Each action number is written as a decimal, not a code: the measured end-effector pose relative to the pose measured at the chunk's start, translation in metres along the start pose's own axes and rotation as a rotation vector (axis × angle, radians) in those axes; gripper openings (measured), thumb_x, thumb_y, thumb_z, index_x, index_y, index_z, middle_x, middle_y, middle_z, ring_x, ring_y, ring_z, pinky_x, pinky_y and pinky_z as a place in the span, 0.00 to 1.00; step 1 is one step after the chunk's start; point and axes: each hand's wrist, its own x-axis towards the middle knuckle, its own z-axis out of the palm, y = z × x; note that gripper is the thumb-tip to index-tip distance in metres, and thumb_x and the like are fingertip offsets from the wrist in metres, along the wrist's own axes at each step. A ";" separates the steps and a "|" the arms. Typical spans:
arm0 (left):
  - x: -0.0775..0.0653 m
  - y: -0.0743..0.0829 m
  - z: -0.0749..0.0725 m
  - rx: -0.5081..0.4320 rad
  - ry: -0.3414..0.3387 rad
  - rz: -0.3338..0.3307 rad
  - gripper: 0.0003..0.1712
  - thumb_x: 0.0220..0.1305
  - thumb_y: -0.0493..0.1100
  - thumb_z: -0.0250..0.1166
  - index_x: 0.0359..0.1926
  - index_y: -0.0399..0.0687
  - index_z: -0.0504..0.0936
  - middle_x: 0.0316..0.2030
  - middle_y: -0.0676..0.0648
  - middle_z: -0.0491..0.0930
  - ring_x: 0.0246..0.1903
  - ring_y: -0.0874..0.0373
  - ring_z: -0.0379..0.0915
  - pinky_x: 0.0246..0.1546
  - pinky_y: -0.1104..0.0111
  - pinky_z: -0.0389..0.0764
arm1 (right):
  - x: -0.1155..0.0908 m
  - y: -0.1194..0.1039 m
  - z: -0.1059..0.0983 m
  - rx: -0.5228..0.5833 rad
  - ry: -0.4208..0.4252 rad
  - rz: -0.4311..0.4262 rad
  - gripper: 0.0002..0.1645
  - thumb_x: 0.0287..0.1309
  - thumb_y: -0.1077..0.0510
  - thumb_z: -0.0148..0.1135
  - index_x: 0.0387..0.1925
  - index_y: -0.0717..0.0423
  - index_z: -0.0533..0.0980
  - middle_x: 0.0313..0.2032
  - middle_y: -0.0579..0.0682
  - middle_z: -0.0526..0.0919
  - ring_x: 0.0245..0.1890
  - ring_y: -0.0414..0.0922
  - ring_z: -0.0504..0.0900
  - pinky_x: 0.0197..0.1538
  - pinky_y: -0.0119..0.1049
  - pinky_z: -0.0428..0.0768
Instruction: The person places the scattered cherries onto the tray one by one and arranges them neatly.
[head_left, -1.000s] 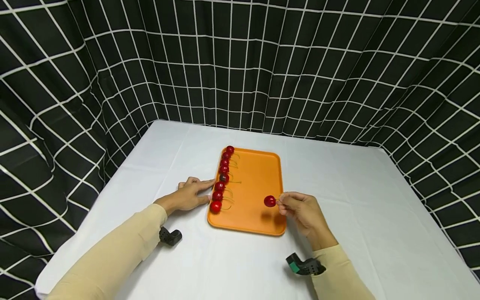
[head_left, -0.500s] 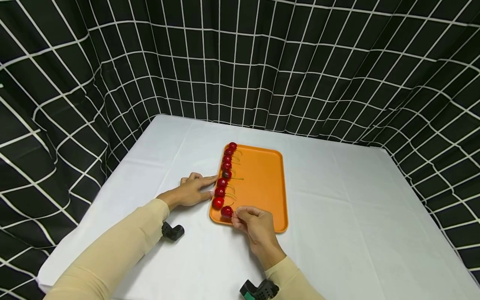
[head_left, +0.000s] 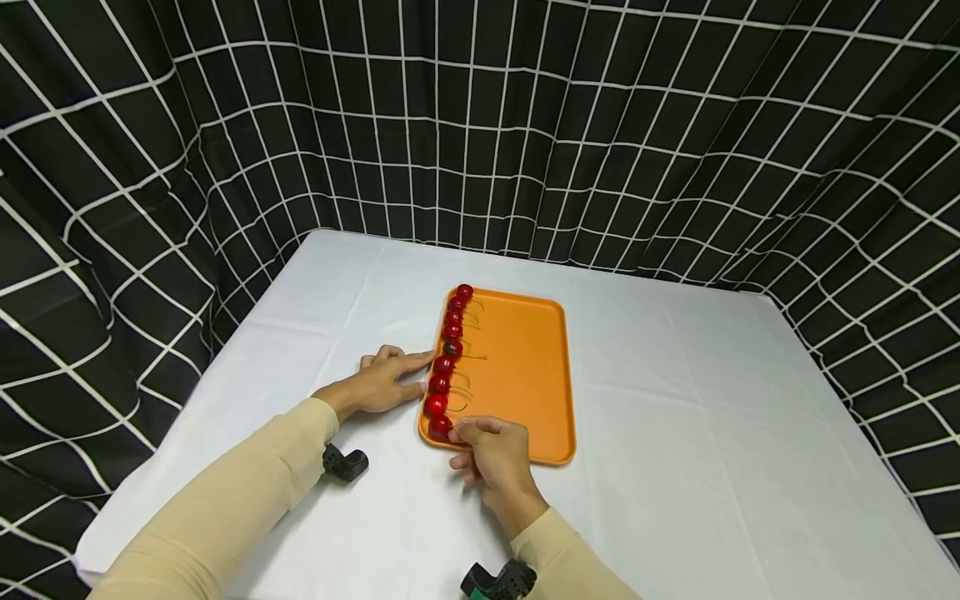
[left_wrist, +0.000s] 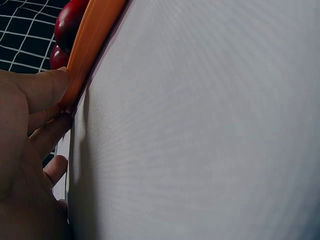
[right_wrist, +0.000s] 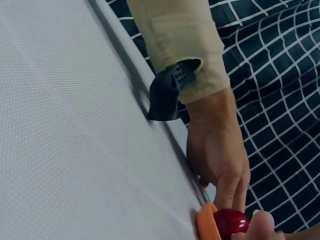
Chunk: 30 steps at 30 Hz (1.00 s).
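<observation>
An orange tray [head_left: 525, 367] lies on the white cloth, with a column of red cherries [head_left: 453, 331] along its left edge, their stems pointing right. My right hand [head_left: 497, 457] pinches a cherry [head_left: 439, 427] by its stem end at the tray's near left corner, just below the column. That cherry [right_wrist: 231, 223] shows large by the tray's rim in the right wrist view. My left hand [head_left: 381, 382] rests beside the tray, its straight index finger and thumb touching the left rim. The left wrist view shows those fingertips [left_wrist: 57, 82] against the orange rim.
A white cloth covers the table [head_left: 675, 400]. Black curtains with a white grid [head_left: 495, 125] hang behind it and at both sides. Black camera mounts [head_left: 345, 463] sit on both wrists, the right one low near the table's front.
My right hand has carried the cherry from the tray's right side leftward to the near left corner, below the column. The left hand has stayed at the rim. The view has shifted slightly.
</observation>
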 end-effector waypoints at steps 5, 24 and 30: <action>0.000 -0.001 0.000 0.001 0.000 0.015 0.35 0.68 0.53 0.60 0.73 0.59 0.60 0.70 0.57 0.59 0.56 0.53 0.52 0.54 0.51 0.47 | 0.001 0.003 0.003 -0.084 0.014 0.021 0.08 0.60 0.66 0.61 0.40 0.67 0.81 0.32 0.55 0.86 0.13 0.41 0.78 0.11 0.26 0.65; -0.002 -0.002 0.003 -0.002 -0.012 -0.007 0.36 0.68 0.53 0.60 0.73 0.61 0.59 0.70 0.55 0.60 0.60 0.51 0.50 0.55 0.50 0.47 | 0.000 0.006 -0.008 -0.101 0.024 -0.017 0.12 0.61 0.64 0.58 0.42 0.68 0.80 0.34 0.56 0.84 0.18 0.47 0.83 0.12 0.28 0.70; -0.002 -0.006 0.005 0.002 -0.002 0.008 0.36 0.68 0.53 0.60 0.73 0.60 0.60 0.70 0.54 0.60 0.61 0.51 0.50 0.55 0.50 0.47 | -0.001 0.002 -0.021 -0.089 0.031 -0.030 0.14 0.62 0.62 0.58 0.44 0.70 0.79 0.35 0.58 0.84 0.17 0.47 0.82 0.12 0.29 0.70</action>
